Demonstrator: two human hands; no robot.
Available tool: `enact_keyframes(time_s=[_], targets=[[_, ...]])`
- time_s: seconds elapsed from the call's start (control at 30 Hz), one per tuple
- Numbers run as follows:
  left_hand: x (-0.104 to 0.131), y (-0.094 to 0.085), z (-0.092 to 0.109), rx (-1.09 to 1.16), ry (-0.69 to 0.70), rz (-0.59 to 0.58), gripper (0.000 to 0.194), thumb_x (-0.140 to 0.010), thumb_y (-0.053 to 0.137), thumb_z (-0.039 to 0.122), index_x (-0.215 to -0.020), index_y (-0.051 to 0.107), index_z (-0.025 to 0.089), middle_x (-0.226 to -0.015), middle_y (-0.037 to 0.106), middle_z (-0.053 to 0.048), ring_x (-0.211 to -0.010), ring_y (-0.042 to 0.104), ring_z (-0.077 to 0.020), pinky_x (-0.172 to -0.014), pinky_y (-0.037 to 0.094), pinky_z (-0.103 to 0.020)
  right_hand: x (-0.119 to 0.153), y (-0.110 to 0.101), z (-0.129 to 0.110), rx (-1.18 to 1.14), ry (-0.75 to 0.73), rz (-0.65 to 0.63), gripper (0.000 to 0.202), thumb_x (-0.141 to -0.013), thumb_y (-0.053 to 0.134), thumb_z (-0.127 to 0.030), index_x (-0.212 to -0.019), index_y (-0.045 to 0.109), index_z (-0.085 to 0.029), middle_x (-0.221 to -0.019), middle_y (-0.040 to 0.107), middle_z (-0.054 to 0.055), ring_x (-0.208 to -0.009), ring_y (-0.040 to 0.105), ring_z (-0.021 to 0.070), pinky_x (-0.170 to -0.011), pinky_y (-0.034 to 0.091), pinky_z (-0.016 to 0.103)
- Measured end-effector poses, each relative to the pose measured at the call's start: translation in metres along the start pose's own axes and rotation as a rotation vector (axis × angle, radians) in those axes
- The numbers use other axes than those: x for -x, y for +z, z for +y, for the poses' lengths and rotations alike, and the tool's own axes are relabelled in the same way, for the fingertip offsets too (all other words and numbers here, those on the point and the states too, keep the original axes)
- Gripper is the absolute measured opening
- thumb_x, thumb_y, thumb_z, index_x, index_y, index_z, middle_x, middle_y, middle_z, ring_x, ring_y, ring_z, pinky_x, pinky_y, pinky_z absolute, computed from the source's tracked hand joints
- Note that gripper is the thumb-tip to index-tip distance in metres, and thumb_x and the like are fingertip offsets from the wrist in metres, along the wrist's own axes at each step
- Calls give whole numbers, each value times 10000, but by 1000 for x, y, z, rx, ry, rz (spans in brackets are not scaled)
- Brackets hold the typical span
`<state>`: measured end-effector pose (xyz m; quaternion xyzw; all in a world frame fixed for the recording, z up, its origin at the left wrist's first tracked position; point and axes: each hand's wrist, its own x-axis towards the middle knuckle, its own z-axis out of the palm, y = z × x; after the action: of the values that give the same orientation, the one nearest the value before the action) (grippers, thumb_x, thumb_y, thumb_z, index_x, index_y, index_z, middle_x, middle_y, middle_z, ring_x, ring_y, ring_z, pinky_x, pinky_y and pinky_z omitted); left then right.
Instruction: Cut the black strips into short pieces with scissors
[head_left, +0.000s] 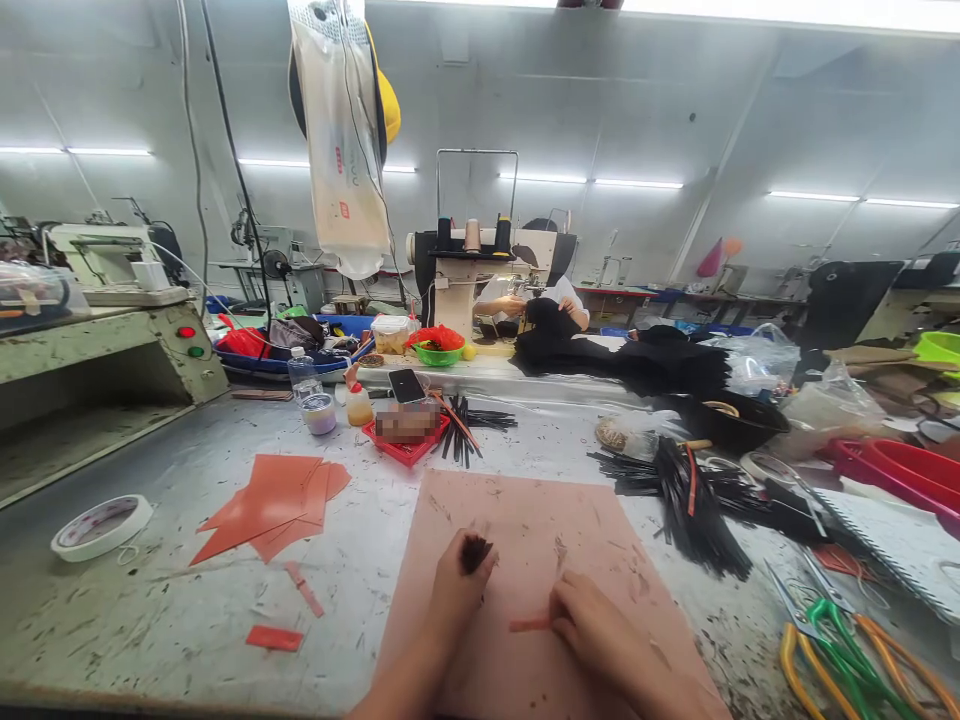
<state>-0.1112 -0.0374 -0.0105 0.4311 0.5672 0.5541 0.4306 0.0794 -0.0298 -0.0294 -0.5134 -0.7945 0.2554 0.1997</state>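
Note:
My left hand [459, 580] is closed over the pinkish work board [517, 500], with a small dark brown piece [474, 553] between thumb and fingers; its kind is unclear. To the right, my right hand [589, 622] rests on the board, fingers pressed together on the end of a short orange-red strip [529, 623]. The strip lies flat and points left from the fingertips. Left of the board are another narrow orange strip [304, 588], a small red-orange rectangle [274, 638] and a pile of orange sheets [281, 495].
Scissors [840, 650] lie at the right front, near bundled black strips [686, 500]. A tape roll [103, 525] lies at far left. A red tray [405, 440], glue bottle [358, 405] and phone [406, 386] stand behind. Across, a person's hands [566, 312] work black material at a sewing machine.

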Motion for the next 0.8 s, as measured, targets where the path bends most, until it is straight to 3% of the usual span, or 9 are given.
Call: enact_keyframes(time_s=[0.2,0.3,0.47,0.6,0.7,0.73,0.8], targets=[[3,1,-4,50,-60,80,308,-671,609,476,-664,477,197,-532,485,56,-489,467,-113,-489,376,-224,6,15,2,-124,-12,213,121,-729,423,-183,-655,512,-219,-632,618,49,-592,590,218,-552,447,306],[7,8,-5,96,-106,64,365,-639,622,522,-718,503,186,-514,480,58,-472,486,-120,-491,391,-237,-1,25,-11,-234,-36,343,109,-803,416,-278,-739,477,-215,-649,612,35,-585,599,194,-545,472,284],[11,15,-3,122,-105,6,398,-579,668,524,-698,533,170,-538,499,44,-500,500,-125,-523,410,-249,-13,44,-43,-372,-136,441,181,-821,449,-314,-671,464,-214,-575,552,-3,-500,527,146,-481,455,245],[12,8,0,67,-56,-14,331,-649,622,492,-635,502,184,-541,501,41,-506,485,-128,-509,392,-247,-17,37,-55,-446,-213,469,98,-787,514,-281,-819,551,-196,-706,604,28,-609,562,153,-553,494,253],[15,7,1,18,-10,-42,254,-732,548,435,-684,544,186,-606,574,12,-575,532,-151,-546,408,-252,-18,25,-67,-557,-292,476,413,-740,603,-262,-1134,502,-190,-914,611,69,-644,575,146,-534,514,246],[16,8,1,3,9,-58,226,-739,539,407,-695,561,187,-633,598,3,-608,544,-158,-568,414,-254,-18,22,-72,-591,-333,471,435,-738,610,-243,-1156,498,-199,-921,612,65,-633,576,139,-520,514,237],[17,10,-1,-28,44,-87,178,-731,542,358,-697,584,189,-662,623,-6,-640,549,-166,-594,414,-257,-18,17,-82,-619,-408,470,264,-770,578,-196,-1033,577,-212,-832,628,38,-613,585,132,-520,511,223]])
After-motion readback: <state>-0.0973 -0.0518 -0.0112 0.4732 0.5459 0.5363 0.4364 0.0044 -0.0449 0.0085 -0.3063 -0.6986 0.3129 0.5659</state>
